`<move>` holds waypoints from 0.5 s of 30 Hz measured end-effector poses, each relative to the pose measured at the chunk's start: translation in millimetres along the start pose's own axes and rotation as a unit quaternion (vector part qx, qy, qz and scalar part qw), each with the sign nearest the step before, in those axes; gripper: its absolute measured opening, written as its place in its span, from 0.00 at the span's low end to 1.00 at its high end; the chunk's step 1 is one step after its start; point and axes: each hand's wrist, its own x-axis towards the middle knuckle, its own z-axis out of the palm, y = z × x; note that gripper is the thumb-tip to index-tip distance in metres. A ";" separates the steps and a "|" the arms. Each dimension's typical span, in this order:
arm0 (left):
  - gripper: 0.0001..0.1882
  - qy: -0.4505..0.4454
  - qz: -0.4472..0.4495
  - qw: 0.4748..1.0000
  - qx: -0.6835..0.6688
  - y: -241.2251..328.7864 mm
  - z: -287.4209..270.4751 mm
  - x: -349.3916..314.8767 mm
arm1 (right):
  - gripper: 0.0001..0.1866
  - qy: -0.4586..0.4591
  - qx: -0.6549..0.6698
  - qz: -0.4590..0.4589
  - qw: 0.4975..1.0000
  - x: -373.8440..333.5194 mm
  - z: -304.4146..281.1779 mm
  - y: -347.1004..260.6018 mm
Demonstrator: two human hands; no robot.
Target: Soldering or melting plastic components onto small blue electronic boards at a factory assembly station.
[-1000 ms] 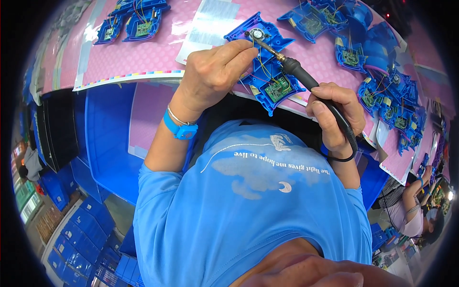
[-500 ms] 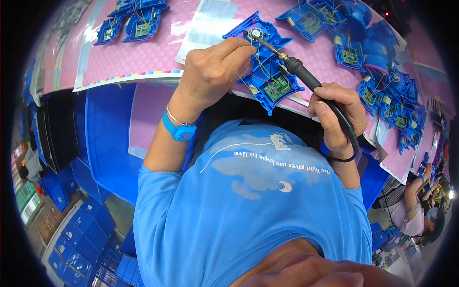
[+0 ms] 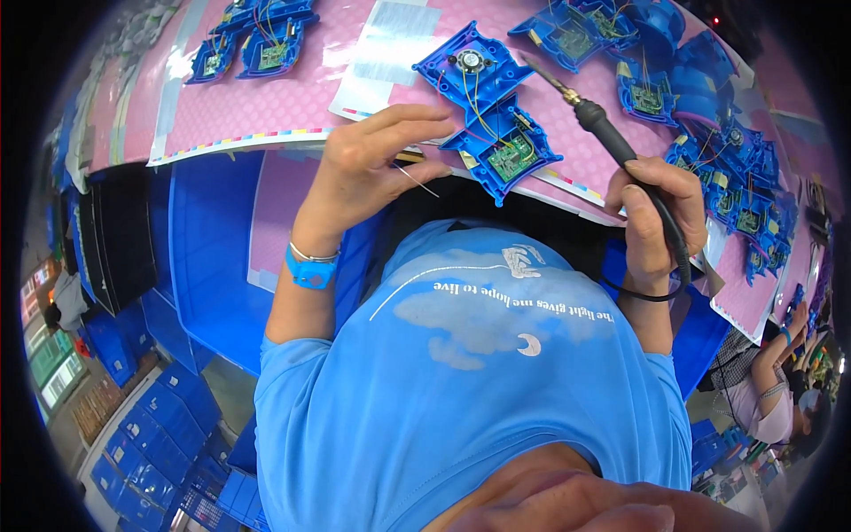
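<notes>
My right hand (image 3: 660, 213) grips a black soldering iron (image 3: 612, 133) by its handle. The iron's metal tip points up and left, apart from the speaker (image 3: 471, 60). That round speaker sits in one half of an opened blue plastic housing (image 3: 443, 69); thin wires run from it to a green circuit board (image 3: 514, 158) in the other half. Left of this housing, my left hand (image 3: 359, 173) holds a thin strand of solder wire (image 3: 415, 180), its index finger and thumb stretched apart. Its lower fingers are partly hidden.
More blue housings with boards (image 3: 651, 96) crowd the right side of the pink-covered table (image 3: 284, 106); others (image 3: 266, 58) lie far left. A blue bin (image 3: 208, 257) stands below the table edge on the left. A co-worker's arm (image 3: 771, 363) shows at far right.
My left hand has drawn back from the speaker, down and left, and its fingers have spread. The soldering iron has moved right, its tip off the speaker.
</notes>
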 end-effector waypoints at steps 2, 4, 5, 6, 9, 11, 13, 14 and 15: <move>0.23 0.019 0.022 0.999 0.038 6.2 10.7 0.5 | 0.12 0.027 -0.001 -0.010 1.000 -0.8 -3.5 -0.1; 0.24 0.020 0.053 0.993 0.107 9.5 14.9 5.5 | 0.13 0.041 0.012 -0.007 0.999 -3.4 -8.5 -1.3; 0.22 -0.003 0.067 0.991 0.118 10.1 16.7 11.3 | 0.13 0.052 0.008 -0.012 0.999 -4.6 -14.3 -1.7; 0.21 -0.024 0.077 0.987 0.137 10.0 14.9 15.5 | 0.13 0.062 0.011 -0.019 0.998 -4.8 -16.2 -0.2; 0.17 -0.039 0.094 0.975 0.200 -2.8 0.1 31.6 | 0.13 0.075 -0.003 -0.045 0.996 -9.4 -24.7 -2.5; 0.16 -0.053 0.108 0.962 0.244 -22.7 -21.9 44.3 | 0.13 0.077 0.005 -0.049 0.996 -13.9 -29.1 -1.6; 0.15 -0.044 0.129 0.948 0.288 -49.3 -56.6 58.0 | 0.13 0.086 0.007 -0.040 0.996 -15.2 -26.7 -5.1; 0.15 -0.057 0.141 0.939 0.309 -59.2 -76.0 63.9 | 0.13 0.094 0.004 -0.022 0.995 -17.3 -26.5 -9.8; 0.16 -0.075 0.078 0.949 0.296 -67.8 -92.9 66.0 | 0.13 0.097 0.008 -0.011 0.995 -17.9 -25.8 -10.2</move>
